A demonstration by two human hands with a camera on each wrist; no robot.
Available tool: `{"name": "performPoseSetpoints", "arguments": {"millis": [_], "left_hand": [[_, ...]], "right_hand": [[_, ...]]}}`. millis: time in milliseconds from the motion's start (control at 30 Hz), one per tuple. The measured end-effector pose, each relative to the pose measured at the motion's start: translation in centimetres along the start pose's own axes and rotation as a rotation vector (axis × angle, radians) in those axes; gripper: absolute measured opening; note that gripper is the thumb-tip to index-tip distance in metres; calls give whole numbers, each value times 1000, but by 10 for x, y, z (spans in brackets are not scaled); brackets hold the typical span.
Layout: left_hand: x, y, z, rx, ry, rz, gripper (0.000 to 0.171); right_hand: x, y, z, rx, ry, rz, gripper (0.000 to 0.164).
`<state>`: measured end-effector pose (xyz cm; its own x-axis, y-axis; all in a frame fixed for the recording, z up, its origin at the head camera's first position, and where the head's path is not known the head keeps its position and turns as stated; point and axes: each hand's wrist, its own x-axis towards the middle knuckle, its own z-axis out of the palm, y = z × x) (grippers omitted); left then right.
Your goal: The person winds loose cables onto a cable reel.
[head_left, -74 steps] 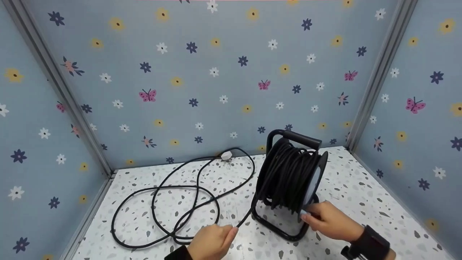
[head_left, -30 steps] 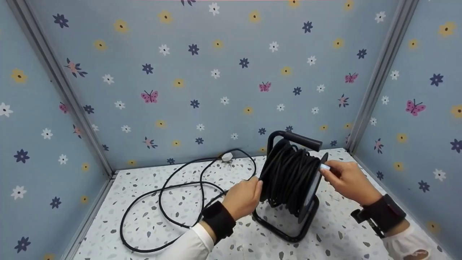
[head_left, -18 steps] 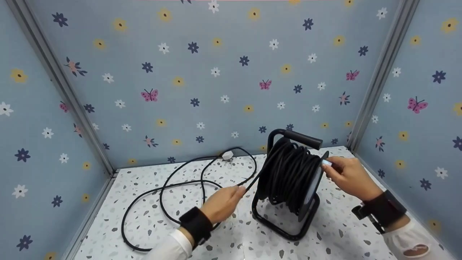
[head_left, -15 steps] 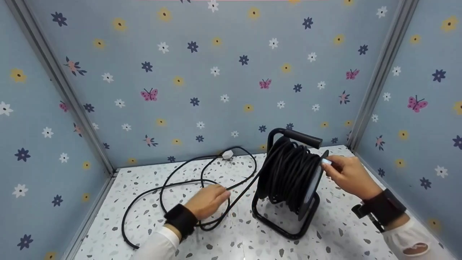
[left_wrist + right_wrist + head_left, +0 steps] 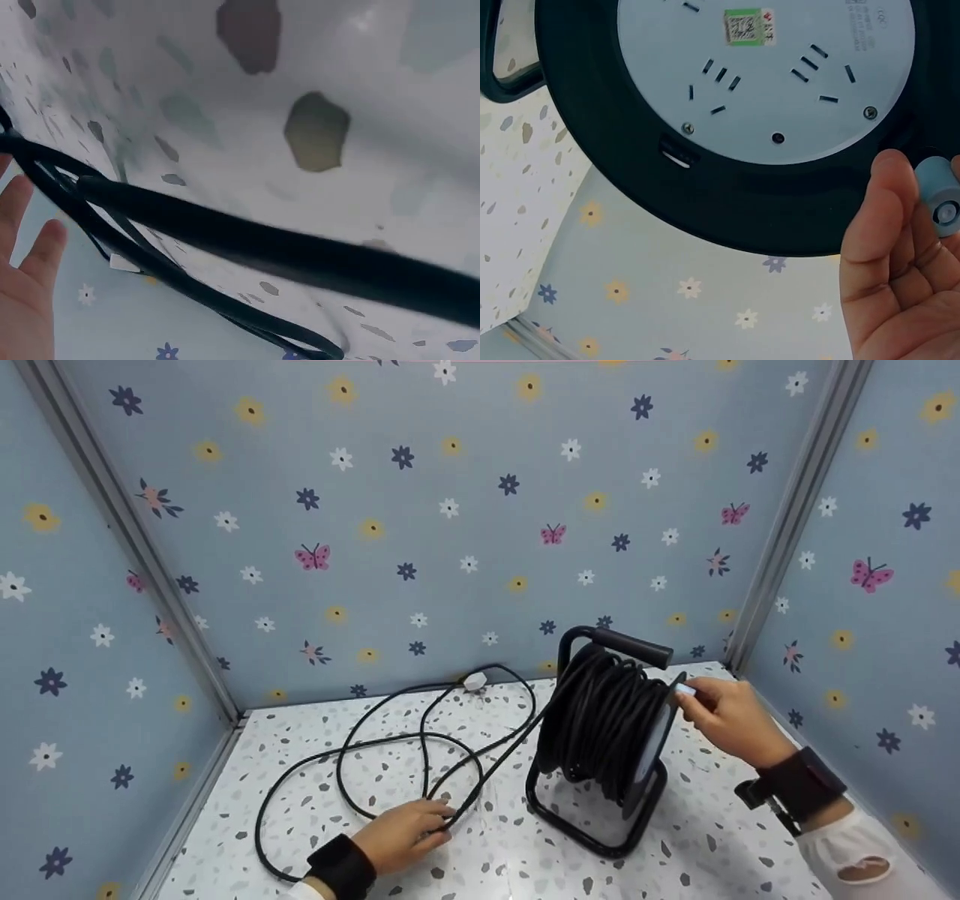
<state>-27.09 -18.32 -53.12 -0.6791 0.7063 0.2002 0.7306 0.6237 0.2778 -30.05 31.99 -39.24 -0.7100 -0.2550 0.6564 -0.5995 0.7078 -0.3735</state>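
Note:
A black cable reel [image 5: 600, 727] stands upright in its tubular frame on the speckled tabletop. My right hand [image 5: 731, 720] pinches the small pale blue crank knob [image 5: 934, 182] at the rim of the reel's disc. In the right wrist view the disc's grey socket plate [image 5: 772, 90] faces the camera. Loose black cable [image 5: 266, 802] lies in wide loops left of the reel, one run leading up to the drum. My left hand [image 5: 401, 836] reaches low over that cable, its fingers loosely extended at the strands. In the left wrist view its fingers [image 5: 46, 251] are spread beside the cable.
A white plug [image 5: 475, 682] lies near the back wall [image 5: 442, 525], which is patterned with flowers and butterflies. Similar panels rise at left and right. The reel's carrying handle [image 5: 630, 648] sticks up above the drum.
The right hand has turned the crank knob from low to high on the disc. My left hand slid along the cable toward the reel, then let go and drew back to the lower left.

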Motion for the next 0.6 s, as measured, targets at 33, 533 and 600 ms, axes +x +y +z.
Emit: {"name": "performPoseSetpoints", "arguments": {"millis": [33, 533, 600], "left_hand": [[-1, 1, -1, -7, 36, -2, 21], [18, 10, -48, -394, 592, 32, 25], [22, 11, -55, -441, 623, 33, 26]], "right_hand": [[1, 1, 0, 2, -2, 7, 17], [4, 23, 0, -27, -62, 132, 14], [4, 25, 2, -28, -74, 144, 14]]}}
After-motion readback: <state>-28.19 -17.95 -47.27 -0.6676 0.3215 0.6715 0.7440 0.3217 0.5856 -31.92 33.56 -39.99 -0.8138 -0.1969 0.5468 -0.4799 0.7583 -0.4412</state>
